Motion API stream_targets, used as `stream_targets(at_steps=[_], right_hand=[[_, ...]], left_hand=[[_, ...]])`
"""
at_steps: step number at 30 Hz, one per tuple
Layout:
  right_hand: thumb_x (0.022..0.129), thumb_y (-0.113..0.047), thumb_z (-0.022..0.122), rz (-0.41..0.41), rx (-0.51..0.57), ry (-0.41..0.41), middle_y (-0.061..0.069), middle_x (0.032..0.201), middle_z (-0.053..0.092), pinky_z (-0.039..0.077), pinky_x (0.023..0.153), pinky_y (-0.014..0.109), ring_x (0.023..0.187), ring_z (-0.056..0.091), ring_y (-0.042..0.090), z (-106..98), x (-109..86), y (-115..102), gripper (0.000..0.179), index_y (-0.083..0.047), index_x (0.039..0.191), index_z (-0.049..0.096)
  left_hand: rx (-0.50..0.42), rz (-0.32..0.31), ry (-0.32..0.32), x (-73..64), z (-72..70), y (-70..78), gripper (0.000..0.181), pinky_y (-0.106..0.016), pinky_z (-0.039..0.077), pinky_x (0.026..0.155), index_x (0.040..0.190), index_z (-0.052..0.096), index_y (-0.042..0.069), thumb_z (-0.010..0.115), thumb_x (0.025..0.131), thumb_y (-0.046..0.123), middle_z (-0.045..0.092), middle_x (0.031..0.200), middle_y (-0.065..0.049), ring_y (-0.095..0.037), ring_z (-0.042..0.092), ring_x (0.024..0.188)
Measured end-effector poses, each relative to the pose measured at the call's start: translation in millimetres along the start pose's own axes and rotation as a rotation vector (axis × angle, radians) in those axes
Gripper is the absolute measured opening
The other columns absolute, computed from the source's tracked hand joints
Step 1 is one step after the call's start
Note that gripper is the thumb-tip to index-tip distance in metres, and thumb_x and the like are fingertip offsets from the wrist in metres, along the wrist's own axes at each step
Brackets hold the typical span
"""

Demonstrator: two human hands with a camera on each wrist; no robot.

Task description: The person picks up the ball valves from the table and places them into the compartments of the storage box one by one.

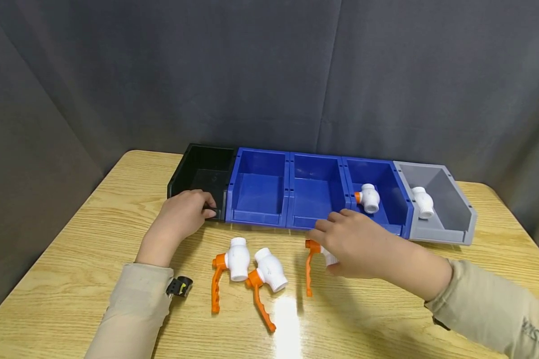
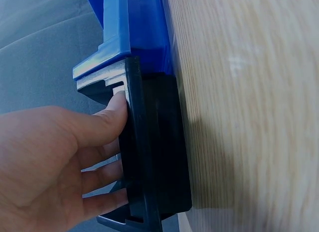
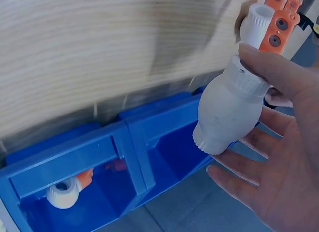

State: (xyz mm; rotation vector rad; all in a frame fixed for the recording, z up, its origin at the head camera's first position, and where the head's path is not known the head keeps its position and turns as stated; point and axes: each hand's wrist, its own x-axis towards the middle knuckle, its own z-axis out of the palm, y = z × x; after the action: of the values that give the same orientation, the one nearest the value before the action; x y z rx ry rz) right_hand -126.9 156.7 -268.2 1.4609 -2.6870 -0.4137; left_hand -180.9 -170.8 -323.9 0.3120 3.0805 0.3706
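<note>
My left hand (image 1: 181, 214) grips the front edge of the black bin (image 2: 159, 157) at the row's left end, its thumb on the outer lip in the left wrist view. Just in front of the blue bins, my right hand (image 1: 364, 244) holds a white ball valve (image 3: 232, 110) between thumb and fingers. That valve's orange lever handle (image 1: 309, 274) hangs down below the fingers in the head view; most of its white body is hidden there. Two similar ball valves, one upright (image 1: 239, 262) and one tilted (image 1: 271, 271), lie on the table between my hands.
Right of the black bin stand three joined blue bins (image 1: 263, 218), then a grey bin (image 1: 442, 234). One valve (image 1: 370, 199) lies in the rightmost blue bin, another (image 1: 424, 203) in the grey one. Behind the wooden table (image 1: 94, 239) hangs a dark curtain (image 1: 260, 75).
</note>
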Motion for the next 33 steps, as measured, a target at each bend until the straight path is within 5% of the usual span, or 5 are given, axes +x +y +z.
stream_targets(at_steps=[22,33], right_hand=[[0.076,-0.03,0.085,0.109,0.098,-0.078,0.01,0.116,0.066,0.051,0.093,0.05,0.104,0.063,0.033,-8,15.1,40,0.056,-0.009,0.124,0.064],[0.075,-0.034,0.087,0.169,0.084,-0.068,0.007,0.11,0.067,0.053,0.088,0.046,0.095,0.062,0.029,-5,29.6,57,0.056,-0.01,0.121,0.066]], left_hand=[[0.007,0.015,-0.001,1.4,0.7,-0.2,0.02,-0.051,0.051,0.089,0.108,0.071,0.006,0.068,0.095,0.02,0.068,0.112,-0.014,-0.033,0.063,0.101],[0.015,0.025,0.023,0.1,-0.4,-1.7,0.019,-0.05,0.051,0.087,0.107,0.072,0.006,0.069,0.094,0.02,0.069,0.109,-0.014,-0.034,0.063,0.1]])
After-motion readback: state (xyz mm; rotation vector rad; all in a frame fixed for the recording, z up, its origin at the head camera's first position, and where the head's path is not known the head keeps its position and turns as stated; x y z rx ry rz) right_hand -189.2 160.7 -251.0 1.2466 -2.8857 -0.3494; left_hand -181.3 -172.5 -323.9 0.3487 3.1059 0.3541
